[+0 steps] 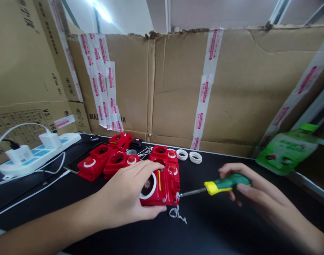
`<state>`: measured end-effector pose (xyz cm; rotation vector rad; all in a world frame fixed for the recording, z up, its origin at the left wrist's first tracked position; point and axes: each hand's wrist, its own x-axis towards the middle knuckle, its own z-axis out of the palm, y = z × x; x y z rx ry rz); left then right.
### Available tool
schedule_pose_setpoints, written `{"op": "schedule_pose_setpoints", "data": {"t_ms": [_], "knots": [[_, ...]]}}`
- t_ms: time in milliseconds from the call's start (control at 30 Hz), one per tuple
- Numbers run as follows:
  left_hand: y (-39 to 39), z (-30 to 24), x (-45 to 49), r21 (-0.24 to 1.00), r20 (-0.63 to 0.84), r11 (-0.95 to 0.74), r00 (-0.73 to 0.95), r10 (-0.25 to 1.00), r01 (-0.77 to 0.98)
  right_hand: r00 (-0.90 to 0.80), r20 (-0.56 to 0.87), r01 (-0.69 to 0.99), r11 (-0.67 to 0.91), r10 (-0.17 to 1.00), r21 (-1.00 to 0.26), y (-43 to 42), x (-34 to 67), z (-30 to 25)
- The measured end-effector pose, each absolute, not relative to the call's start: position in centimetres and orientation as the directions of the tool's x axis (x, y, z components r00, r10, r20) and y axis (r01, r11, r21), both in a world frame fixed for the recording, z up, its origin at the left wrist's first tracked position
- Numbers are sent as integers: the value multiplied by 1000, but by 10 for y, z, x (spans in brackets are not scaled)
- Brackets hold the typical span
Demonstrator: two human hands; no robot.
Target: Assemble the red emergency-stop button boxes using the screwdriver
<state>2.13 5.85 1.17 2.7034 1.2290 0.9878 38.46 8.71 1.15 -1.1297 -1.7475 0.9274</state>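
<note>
My left hand [130, 191] grips a red plastic housing [165, 186] with a round white-ringed opening, a yellow strip and screws at its corners. A screwdriver [228, 184] with a green and yellow handle is in my right hand [253, 193], held level. Its tip meets the right side of the housing, near the lower corner. From that corner hangs a knotted white string [178, 214]. Just behind stands another red housing [161, 151]. Part of the gripped housing is hidden by my left fingers.
More red housings [98, 159] cluster at the left. White rings [195, 158] lie behind my hands, near the cardboard wall [177, 88]. A power strip [39, 154] with chargers and cables lies far left. A green pouch [286, 150] leans at the right on the black table [204, 226].
</note>
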Motion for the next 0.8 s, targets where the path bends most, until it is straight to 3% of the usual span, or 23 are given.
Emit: {"op": "schedule_pose_setpoints", "data": {"t_ms": [133,433,800], "knots": [[58,13,22,276,520,-688,497,695,671,-212,198,350,264,957,-899,89,380,9],[58,17,23,322,471,-648,477,742,690,-145,280,440,315,949,-841,89,383,7],[55,25,22,346,317,-593,504,803,727,-24,253,392,242,967,-888,105,391,-7]]}}
